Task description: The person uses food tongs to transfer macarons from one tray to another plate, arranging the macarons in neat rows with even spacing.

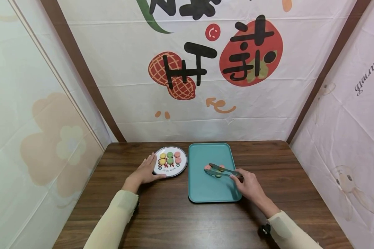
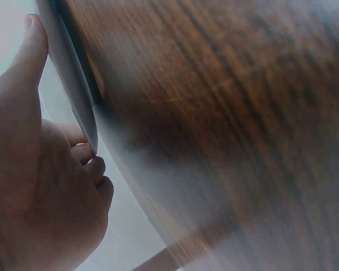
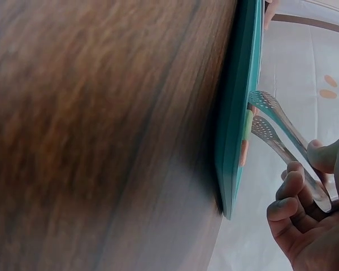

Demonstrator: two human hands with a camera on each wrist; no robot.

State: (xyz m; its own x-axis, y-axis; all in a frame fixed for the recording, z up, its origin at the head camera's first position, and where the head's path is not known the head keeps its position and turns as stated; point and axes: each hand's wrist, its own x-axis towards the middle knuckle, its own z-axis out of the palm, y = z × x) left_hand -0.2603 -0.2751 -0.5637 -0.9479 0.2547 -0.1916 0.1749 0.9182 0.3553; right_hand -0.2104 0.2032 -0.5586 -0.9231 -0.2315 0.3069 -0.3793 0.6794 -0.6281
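A white plate with a dark rim line carries yellow, green and pink macarons in pairs. My left hand rests against its left and near rim, thumb and fingers spread; in the left wrist view the fingertips touch the plate's edge. On the teal tray, a few pink and green macarons lie partly hidden under metal tongs. My right hand grips these tongs near the handle end. Their perforated tips stand apart, near a pink macaron.
Plate and tray stand side by side on a dark wooden table. Behind rises a white printed cloth wall, with more cloth at both sides. The tray has a raised rim.
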